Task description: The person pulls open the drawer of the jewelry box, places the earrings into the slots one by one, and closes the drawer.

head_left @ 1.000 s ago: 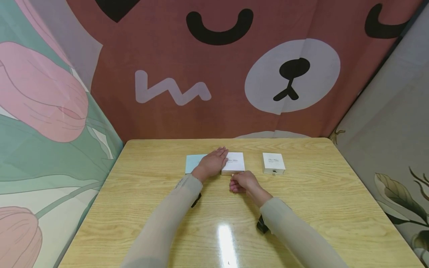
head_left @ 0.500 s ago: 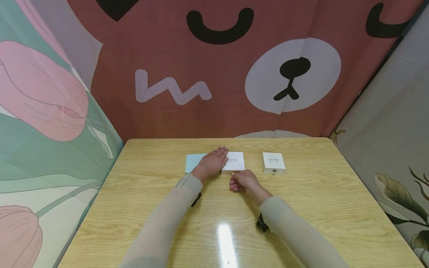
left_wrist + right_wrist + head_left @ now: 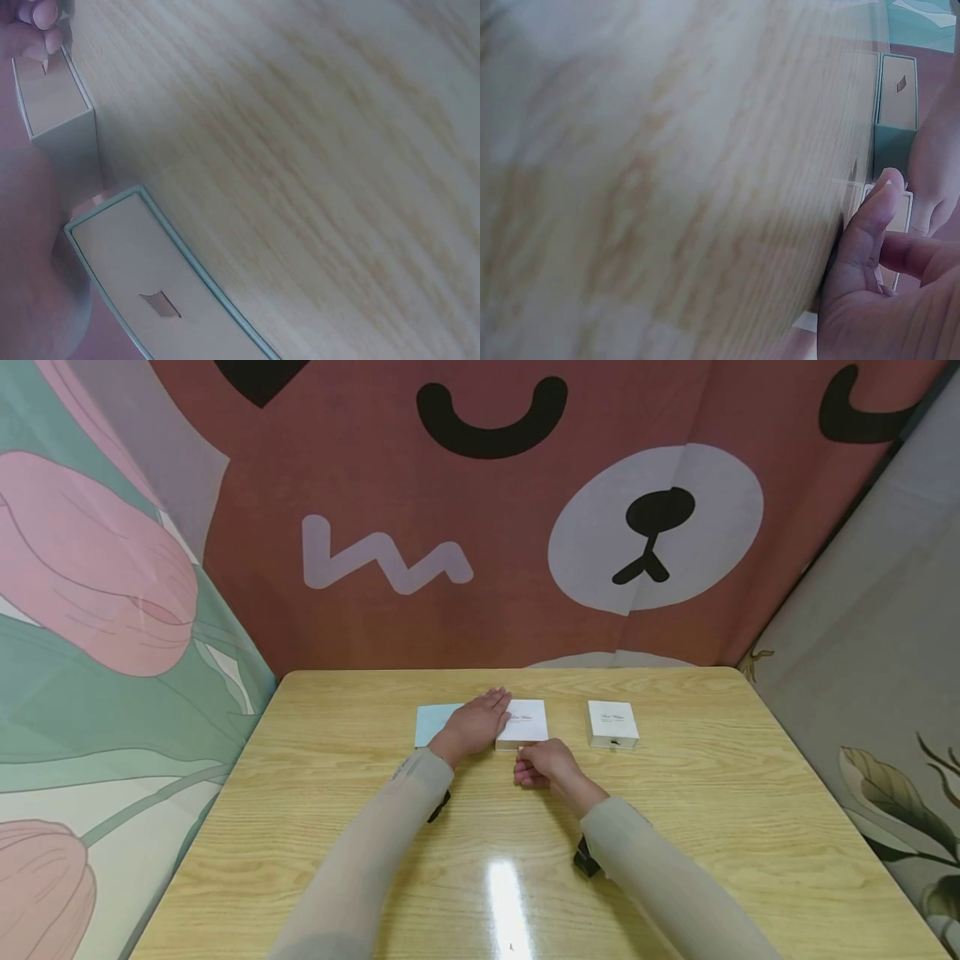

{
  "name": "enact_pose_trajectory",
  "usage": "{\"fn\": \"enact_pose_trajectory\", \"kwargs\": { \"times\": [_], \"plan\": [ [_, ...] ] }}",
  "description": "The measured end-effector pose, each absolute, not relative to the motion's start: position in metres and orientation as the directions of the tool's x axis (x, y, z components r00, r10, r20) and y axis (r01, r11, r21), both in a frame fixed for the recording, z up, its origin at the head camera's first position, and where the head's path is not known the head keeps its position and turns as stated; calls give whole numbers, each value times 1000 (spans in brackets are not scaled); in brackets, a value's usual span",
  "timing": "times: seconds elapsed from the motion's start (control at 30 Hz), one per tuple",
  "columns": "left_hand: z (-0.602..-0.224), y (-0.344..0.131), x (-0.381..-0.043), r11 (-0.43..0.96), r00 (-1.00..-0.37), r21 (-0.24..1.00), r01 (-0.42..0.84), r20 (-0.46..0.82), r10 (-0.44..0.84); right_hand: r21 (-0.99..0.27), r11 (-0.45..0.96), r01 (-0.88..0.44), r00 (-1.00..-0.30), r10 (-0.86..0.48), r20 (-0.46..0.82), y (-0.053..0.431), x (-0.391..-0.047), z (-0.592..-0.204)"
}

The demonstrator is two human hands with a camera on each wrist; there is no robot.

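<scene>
A white drawer box (image 3: 529,720) with printed script on its lid lies on the table. My left hand (image 3: 476,725) rests over its left side with fingers straight, also covering part of a light blue box (image 3: 431,725). In front of the white box, my right hand (image 3: 546,764) has its fingers curled. The left wrist view shows those fingertips (image 3: 46,36) pinching a small tab on the box's beige drawer front (image 3: 56,97). The blue-rimmed drawer front there carries a similar tab (image 3: 160,304). The right wrist view shows the right thumb (image 3: 870,217) before the white box.
A second white box (image 3: 612,724), with a dark mark on its front, stands to the right. The wooden table (image 3: 337,827) reaches back to a curtain (image 3: 375,635) with a bear print. Printed cloths hang along both sides.
</scene>
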State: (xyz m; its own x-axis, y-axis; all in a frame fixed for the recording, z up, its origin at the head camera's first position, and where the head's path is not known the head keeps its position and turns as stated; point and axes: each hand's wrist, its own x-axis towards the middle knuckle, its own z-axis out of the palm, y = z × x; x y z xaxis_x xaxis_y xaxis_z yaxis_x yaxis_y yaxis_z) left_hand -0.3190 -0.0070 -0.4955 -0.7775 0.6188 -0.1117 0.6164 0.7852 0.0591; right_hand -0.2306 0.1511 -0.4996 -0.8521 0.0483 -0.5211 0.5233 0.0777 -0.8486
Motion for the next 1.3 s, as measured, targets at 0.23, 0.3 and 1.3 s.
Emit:
{"fn": "enact_pose_trajectory", "kwargs": {
  "times": [0.23,0.3,1.3],
  "plan": [
    [-495,-6,-319,790,-781,69,609,-124,613,-845,70,529,-848,50,-527,152,-231,-499],
    [-495,-6,-318,791,-781,75,607,-127,611,-846,70,529,-848,50,-527,153,-231,-499],
    [-494,-4,-322,798,-783,81,597,-158,602,-863,107,494,-869,23,-495,158,-225,-498]
  ]
}}
